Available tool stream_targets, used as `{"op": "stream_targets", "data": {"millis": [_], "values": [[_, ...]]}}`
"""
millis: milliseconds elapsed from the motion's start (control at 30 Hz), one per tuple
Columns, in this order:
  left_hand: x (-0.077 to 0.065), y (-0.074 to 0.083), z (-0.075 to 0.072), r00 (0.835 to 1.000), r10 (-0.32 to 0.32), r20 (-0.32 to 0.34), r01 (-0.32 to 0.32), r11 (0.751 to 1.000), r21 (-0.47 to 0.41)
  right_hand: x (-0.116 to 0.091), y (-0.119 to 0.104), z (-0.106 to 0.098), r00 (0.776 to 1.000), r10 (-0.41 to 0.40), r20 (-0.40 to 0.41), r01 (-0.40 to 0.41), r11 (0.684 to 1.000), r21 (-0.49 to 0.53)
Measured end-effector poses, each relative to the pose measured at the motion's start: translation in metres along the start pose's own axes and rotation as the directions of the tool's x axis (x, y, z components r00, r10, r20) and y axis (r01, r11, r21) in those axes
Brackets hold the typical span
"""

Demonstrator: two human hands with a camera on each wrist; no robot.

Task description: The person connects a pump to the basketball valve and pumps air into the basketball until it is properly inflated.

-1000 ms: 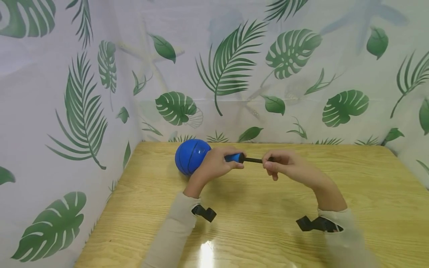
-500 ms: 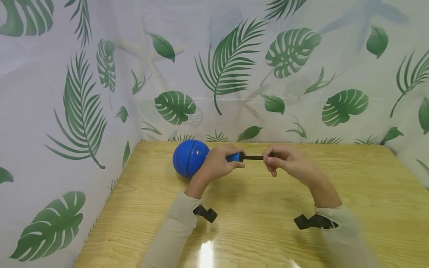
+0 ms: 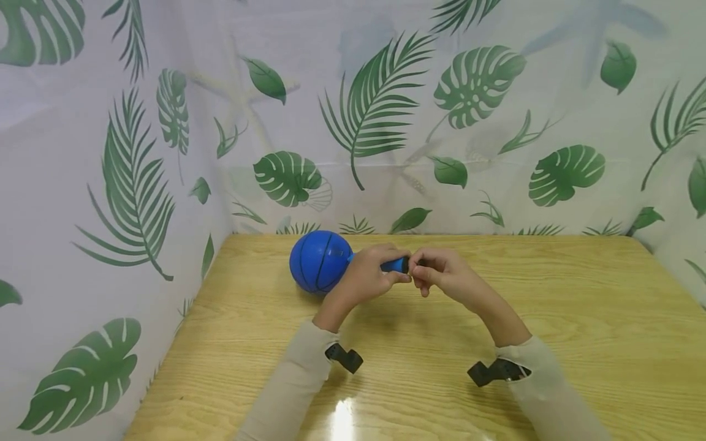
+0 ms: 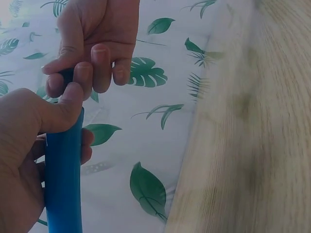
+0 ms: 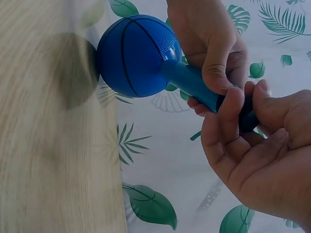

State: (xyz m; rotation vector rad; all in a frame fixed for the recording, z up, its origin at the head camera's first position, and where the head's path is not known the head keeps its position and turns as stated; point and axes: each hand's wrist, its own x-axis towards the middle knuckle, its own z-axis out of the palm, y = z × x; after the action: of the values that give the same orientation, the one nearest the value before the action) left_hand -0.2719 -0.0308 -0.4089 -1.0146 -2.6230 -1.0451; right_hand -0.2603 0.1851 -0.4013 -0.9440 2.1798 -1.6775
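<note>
A blue ball (image 3: 317, 262) with black seam lines is at the left of the head view, joined to the end of a blue hand pump (image 5: 192, 85). My left hand (image 3: 365, 277) wraps round the pump's barrel (image 4: 64, 174). Fingers and thumb of my right hand (image 3: 449, 278) pinch the black handle (image 5: 249, 114) at the opposite end. This handle sits close against the barrel, and the two hands nearly meet. The black rod is not visible. Whether the ball touches the table or hangs just over it, I cannot tell.
A light wooden table (image 3: 419, 373) lies under both hands. White cloth (image 3: 386, 202) printed with green leaves hangs behind it and along the left side. Each sleeve carries a black wrist mount (image 3: 344, 358).
My right hand has moved left toward the left hand, pushing the handle in, so the black rod that showed between them is gone from sight. The ball has shifted only slightly.
</note>
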Motion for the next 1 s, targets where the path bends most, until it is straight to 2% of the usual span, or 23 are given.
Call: {"op": "stream_targets", "data": {"millis": [200, 367, 567, 667, 767, 867, 1000], "values": [[0.001, -0.002, -0.003, 0.999, -0.001, 0.033, 0.001, 1.000, -0.013, -0.002, -0.005, -0.003, 0.999, 0.031, 0.025, -0.031, 0.999, 0.024], [0.001, -0.002, -0.006, 0.998, -0.024, 0.063, 0.026, 0.999, -0.023, -0.003, -0.007, -0.005, 0.998, 0.054, 0.039, -0.056, 0.998, 0.040], [-0.002, -0.001, -0.012, 0.994, -0.048, 0.098, 0.049, 0.999, -0.005, -0.004, -0.009, -0.004, 0.998, 0.041, 0.045, -0.043, 0.998, 0.036], [-0.005, -0.002, -0.021, 0.990, -0.087, 0.109, 0.088, 0.996, -0.009, -0.004, -0.010, -0.002, 0.998, 0.029, 0.050, -0.031, 0.999, 0.030], [-0.009, -0.006, -0.037, 0.991, -0.114, 0.070, 0.113, 0.993, 0.013, -0.004, -0.010, -0.001, 0.998, 0.027, 0.057, -0.029, 0.999, 0.018], [-0.013, -0.015, -0.053, 0.994, -0.113, -0.010, 0.114, 0.991, 0.070, -0.004, -0.012, 0.000, 0.997, 0.039, 0.061, -0.039, 0.999, 0.011], [-0.019, -0.028, -0.067, 0.988, -0.128, -0.082, 0.139, 0.979, 0.150, -0.004, -0.013, -0.001, 0.997, 0.042, 0.068, -0.043, 0.999, 0.017]]}}
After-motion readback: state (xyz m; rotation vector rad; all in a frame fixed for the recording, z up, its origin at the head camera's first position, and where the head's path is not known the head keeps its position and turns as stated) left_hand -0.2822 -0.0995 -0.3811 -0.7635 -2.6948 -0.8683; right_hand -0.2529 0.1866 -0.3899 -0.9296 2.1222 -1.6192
